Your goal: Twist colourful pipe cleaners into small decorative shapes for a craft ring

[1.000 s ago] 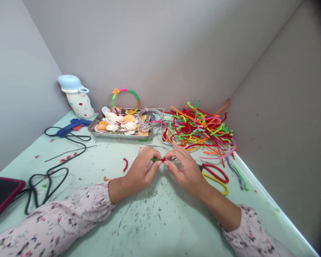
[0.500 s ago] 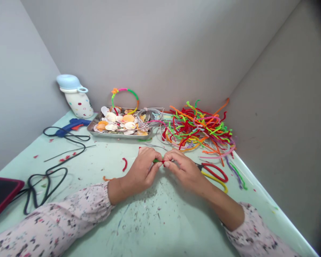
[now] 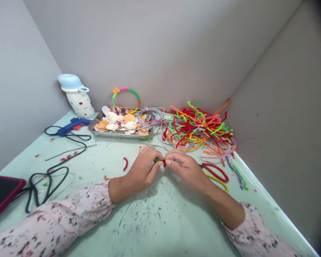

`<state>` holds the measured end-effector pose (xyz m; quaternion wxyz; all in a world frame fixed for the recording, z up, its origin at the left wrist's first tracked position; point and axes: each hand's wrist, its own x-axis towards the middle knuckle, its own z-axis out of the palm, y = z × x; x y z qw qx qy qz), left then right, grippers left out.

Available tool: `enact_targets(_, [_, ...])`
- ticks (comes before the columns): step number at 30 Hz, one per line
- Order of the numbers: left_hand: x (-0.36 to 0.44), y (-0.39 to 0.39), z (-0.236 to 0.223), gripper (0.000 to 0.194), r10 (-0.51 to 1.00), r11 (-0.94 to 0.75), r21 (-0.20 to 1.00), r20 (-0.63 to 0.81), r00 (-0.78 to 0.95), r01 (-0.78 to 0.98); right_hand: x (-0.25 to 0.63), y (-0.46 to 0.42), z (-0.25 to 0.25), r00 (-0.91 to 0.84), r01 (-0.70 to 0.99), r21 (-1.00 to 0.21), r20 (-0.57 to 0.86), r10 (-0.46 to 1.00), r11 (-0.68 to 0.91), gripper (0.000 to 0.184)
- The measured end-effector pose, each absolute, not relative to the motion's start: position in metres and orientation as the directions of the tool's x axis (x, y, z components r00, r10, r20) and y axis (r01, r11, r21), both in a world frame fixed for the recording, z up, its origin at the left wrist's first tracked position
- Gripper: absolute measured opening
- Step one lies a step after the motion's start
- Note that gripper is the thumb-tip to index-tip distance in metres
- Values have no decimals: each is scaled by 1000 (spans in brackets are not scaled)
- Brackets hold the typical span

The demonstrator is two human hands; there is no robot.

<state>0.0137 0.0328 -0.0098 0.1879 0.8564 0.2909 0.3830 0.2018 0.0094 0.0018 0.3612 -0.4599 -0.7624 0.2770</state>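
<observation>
My left hand (image 3: pixel 143 168) and my right hand (image 3: pixel 186 168) meet over the middle of the pale green table (image 3: pixel 155 221). Both pinch a short green and red pipe cleaner piece (image 3: pixel 160 161) between their fingertips. Thumbs and forefingers are closed on it, and most of the piece is hidden by the fingers. A pair of red and yellow handled scissors (image 3: pixel 216 174) lies just right of my right hand.
A heap of coloured pipe cleaners (image 3: pixel 200 130) lies at the back right. A metal tray (image 3: pixel 117 134) of shells, a pipe-cleaner ring (image 3: pixel 125 94), a white and blue bottle (image 3: pixel 77 96), a blue glue gun (image 3: pixel 73 125) with black cord (image 3: pixel 48 175), and a red-cased phone (image 3: pixel 2 192) are on the left.
The hands stay together on the piece; the fingers have shifted slightly, the right fingertips turning around the red end.
</observation>
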Motion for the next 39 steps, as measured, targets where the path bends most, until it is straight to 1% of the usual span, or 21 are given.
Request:
enact_targets(5, [14, 32, -10, 9, 629, -772, 532, 559, 540, 348, 204, 10, 3, -354, 440, -802, 259, 899, 404, 18])
enact_targets(8, [14, 33, -11, 9, 640, -764, 538, 561, 526, 356, 204, 10, 2, -337, 444, -790, 291, 896, 423, 17])
enact_targets(11, [14, 33, -11, 11, 651, -754, 546, 551, 521, 364, 203, 11, -1, -297, 508, -699, 407, 864, 504, 6])
enact_targets(13, [13, 33, -11, 14, 661, -746, 551, 542, 520, 374, 203, 12, -4, -289, 568, -595, 504, 814, 569, 9])
enact_targets(15, [13, 33, -11, 15, 668, -739, 555, 536, 516, 381, 203, 13, -8, -288, 620, -501, 571, 769, 604, 13])
enact_targets(19, [14, 32, -10, 12, 669, -738, 569, 543, 507, 364, 203, 14, -11, -276, 694, -380, 644, 714, 612, 12])
enact_targets(24, [13, 31, -11, 10, 660, -742, 577, 539, 523, 342, 203, 13, -10, -294, 713, -299, 694, 658, 634, 5])
enact_targets(28, [13, 32, -12, 11, 656, -747, 568, 546, 521, 344, 205, 13, -11, -314, 708, -270, 706, 634, 652, 3])
enact_targets(34, [14, 32, -11, 11, 671, -736, 575, 546, 502, 357, 208, 14, -14, -328, 701, -265, 704, 629, 662, 9])
enact_targets(39, [13, 32, -12, 10, 672, -736, 575, 550, 496, 359, 206, 12, -12, -312, 693, -271, 723, 616, 669, 8])
